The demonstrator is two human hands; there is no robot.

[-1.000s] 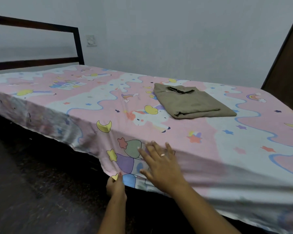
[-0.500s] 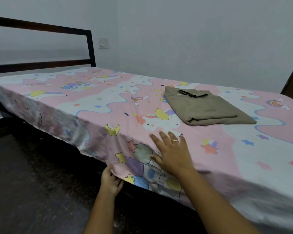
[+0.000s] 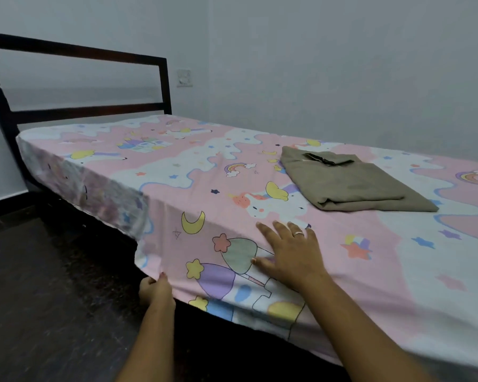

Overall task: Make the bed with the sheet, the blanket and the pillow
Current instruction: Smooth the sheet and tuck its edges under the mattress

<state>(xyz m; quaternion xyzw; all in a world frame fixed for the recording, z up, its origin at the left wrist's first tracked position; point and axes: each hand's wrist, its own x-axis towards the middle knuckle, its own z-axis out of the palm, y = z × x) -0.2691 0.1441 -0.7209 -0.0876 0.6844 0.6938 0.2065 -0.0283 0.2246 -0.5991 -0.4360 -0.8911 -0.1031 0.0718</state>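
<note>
A pink and white cartoon-print sheet (image 3: 204,172) covers the mattress and hangs over its near side. My left hand (image 3: 156,289) pinches the sheet's hanging lower edge below the mattress side. My right hand (image 3: 287,250) lies flat with spread fingers on the sheet at the mattress's near edge, a ring on one finger. A folded olive-brown blanket (image 3: 353,186) lies on the sheet towards the far side, right of centre. No pillow is in view.
A dark headboard frame (image 3: 78,53) stands at the left end of the bed against the pale wall. A wall switch (image 3: 184,78) sits beside it. Dark floor (image 3: 44,299) runs along the bed's near side. A dark door edge shows at the far right.
The view has shifted left and closer to the bed. My right hand has slid a little further onto the top of the sheet. My left hand still holds the hanging edge.
</note>
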